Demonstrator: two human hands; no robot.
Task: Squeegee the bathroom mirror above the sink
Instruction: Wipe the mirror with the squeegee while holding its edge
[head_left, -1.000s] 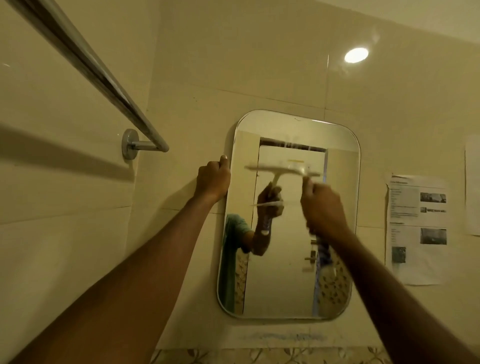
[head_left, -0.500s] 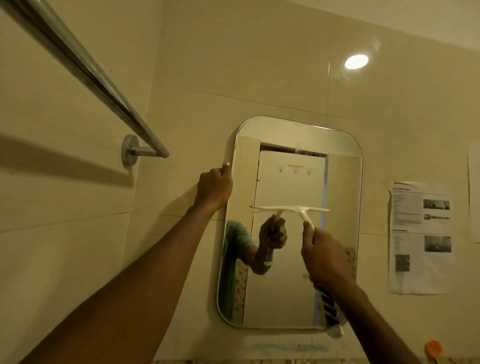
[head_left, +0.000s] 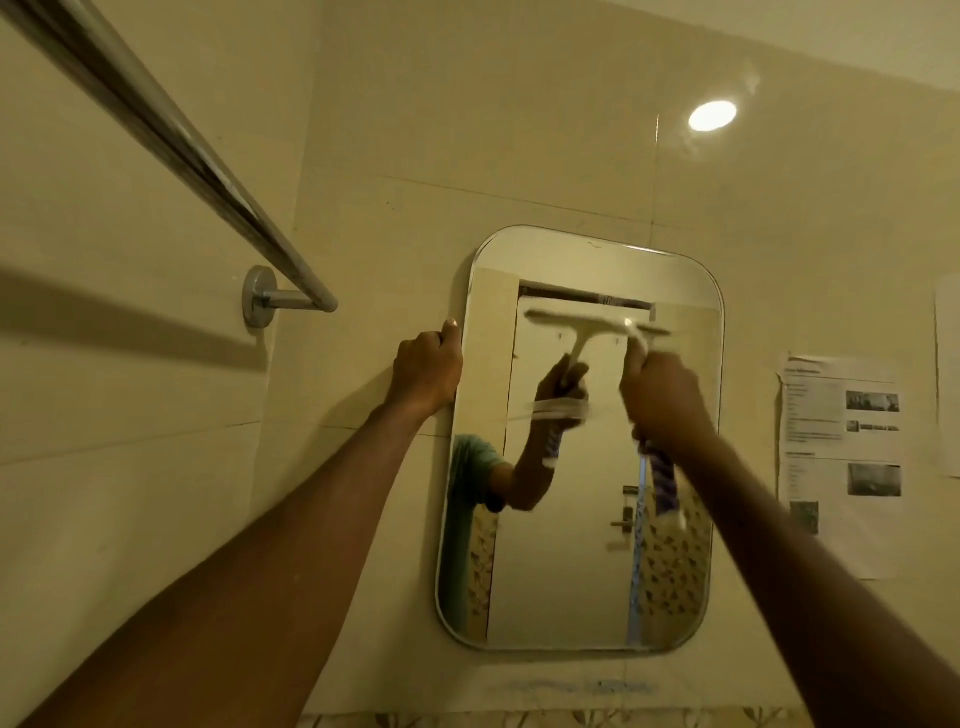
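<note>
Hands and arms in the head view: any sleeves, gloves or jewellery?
Left hand and right hand are ungloved, forearms bare with no watch or bracelet showing. The mirror reflects a teal short sleeve on the upper arm. Rings cannot be told.

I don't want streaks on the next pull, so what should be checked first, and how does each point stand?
1. Right hand grips the white plastic squeegee by its handle: ok.
2. Squeegee blade set high on the rounded frameless wall mirror: ok.
3. Blade roughly level: ok.
4. Blade flat against the glass along its whole length: cannot tell, motion blur.
5. Left hand grips the mirror's left edge, clear of the blade's path: ok.
6. Glass wet or dry: cannot tell.
</note>
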